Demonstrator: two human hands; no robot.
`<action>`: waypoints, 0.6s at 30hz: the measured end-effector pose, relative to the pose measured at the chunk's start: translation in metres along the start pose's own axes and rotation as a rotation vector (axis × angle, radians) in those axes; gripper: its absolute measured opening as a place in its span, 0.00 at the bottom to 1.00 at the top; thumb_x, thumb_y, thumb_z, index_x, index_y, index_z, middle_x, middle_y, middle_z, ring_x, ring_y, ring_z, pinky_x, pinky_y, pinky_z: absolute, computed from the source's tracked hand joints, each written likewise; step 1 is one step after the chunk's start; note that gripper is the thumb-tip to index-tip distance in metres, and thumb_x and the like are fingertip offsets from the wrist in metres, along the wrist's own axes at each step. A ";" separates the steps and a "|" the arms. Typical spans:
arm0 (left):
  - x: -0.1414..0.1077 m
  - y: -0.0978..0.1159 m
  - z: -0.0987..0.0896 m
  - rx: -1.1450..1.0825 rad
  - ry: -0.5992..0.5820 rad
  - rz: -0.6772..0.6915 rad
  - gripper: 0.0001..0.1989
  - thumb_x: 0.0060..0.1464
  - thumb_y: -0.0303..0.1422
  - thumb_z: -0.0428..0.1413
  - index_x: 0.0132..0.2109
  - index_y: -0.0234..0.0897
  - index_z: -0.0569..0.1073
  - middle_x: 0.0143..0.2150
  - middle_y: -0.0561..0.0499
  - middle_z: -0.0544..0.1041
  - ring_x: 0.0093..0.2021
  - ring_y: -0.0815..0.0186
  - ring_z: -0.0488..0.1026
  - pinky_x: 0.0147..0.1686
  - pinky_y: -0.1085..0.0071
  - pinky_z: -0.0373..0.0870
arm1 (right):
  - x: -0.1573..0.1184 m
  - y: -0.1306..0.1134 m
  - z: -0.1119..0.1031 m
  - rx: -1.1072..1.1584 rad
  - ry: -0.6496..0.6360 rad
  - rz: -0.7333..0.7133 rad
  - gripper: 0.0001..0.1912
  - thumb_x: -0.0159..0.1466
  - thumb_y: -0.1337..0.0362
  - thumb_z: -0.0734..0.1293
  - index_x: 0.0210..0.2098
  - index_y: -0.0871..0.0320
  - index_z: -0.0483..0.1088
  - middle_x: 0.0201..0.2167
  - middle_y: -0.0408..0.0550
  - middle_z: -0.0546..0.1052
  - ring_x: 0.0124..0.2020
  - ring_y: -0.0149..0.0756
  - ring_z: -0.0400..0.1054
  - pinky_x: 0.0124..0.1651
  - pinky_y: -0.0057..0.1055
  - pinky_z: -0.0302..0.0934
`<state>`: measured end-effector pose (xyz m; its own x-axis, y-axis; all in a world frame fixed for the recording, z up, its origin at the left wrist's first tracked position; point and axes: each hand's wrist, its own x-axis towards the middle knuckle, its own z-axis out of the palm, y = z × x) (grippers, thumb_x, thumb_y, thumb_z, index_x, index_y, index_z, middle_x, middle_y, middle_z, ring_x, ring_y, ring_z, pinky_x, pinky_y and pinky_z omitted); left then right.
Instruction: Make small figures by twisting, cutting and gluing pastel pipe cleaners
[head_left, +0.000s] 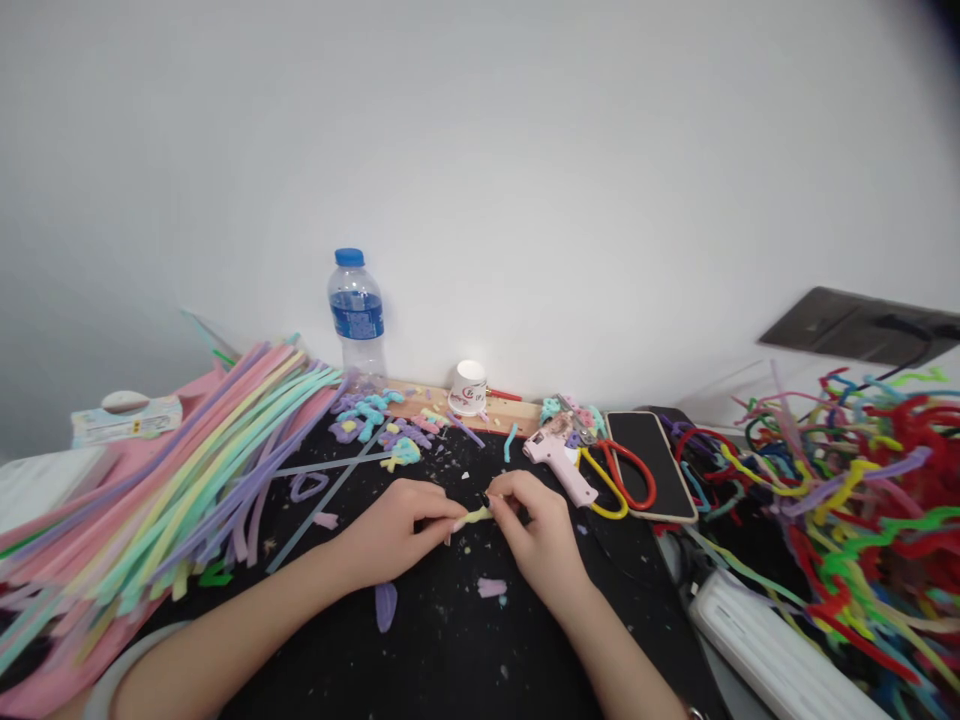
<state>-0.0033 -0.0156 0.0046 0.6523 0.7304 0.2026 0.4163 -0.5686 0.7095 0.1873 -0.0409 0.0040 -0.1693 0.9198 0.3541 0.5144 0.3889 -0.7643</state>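
Observation:
A short pale yellow pipe cleaner piece (474,517) stretches between my two hands above the black mat. My left hand (409,530) pinches its left end between thumb and fingers. At the other end, my right hand (534,535) grips it with bent fingertips. Below the hands lie a small lilac fuzzy piece (492,588) and a purple loop (385,606). Beyond them, a pink glue gun (562,460) rests by scissors with red and yellow handles (631,475).
Pastel pipe cleaners (225,470) are piled at left, a colourful tangle (855,500) at right. Behind stand a water bottle (357,315) and a paper cup (469,388), with small fuzzy shapes (371,412) nearby. A phone (651,465) and a white power strip (772,640) lie right.

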 end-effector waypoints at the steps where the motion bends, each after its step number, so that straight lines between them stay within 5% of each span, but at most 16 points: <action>1: 0.000 0.000 0.000 -0.001 -0.016 0.027 0.12 0.57 0.29 0.49 0.37 0.38 0.78 0.27 0.52 0.75 0.29 0.69 0.70 0.32 0.76 0.62 | 0.000 0.001 0.001 0.044 -0.018 0.057 0.08 0.62 0.66 0.60 0.26 0.57 0.64 0.23 0.43 0.69 0.25 0.32 0.62 0.28 0.27 0.56; 6: 0.000 0.000 0.000 -0.036 -0.045 0.051 0.11 0.57 0.29 0.50 0.39 0.39 0.78 0.32 0.51 0.77 0.33 0.69 0.71 0.35 0.76 0.63 | -0.002 0.006 0.009 0.379 -0.081 0.292 0.08 0.62 0.61 0.61 0.27 0.56 0.62 0.14 0.37 0.64 0.13 0.27 0.57 0.16 0.24 0.51; 12: 0.000 0.001 0.003 -0.134 -0.050 -0.057 0.09 0.53 0.33 0.56 0.29 0.35 0.77 0.25 0.53 0.75 0.28 0.70 0.70 0.32 0.76 0.63 | -0.001 0.004 0.014 0.656 -0.141 0.340 0.09 0.58 0.60 0.65 0.26 0.57 0.63 0.16 0.39 0.69 0.14 0.28 0.63 0.17 0.24 0.60; 18: 0.001 0.005 0.002 -0.223 -0.040 -0.127 0.08 0.53 0.32 0.54 0.29 0.35 0.76 0.26 0.54 0.73 0.28 0.70 0.69 0.31 0.76 0.63 | 0.001 0.001 0.013 0.752 -0.143 0.404 0.09 0.56 0.60 0.66 0.26 0.57 0.62 0.15 0.37 0.70 0.14 0.29 0.66 0.18 0.25 0.64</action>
<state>0.0009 -0.0189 0.0072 0.6302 0.7724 0.0790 0.3491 -0.3728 0.8597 0.1762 -0.0392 -0.0034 -0.2234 0.9732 -0.0539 -0.1265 -0.0838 -0.9884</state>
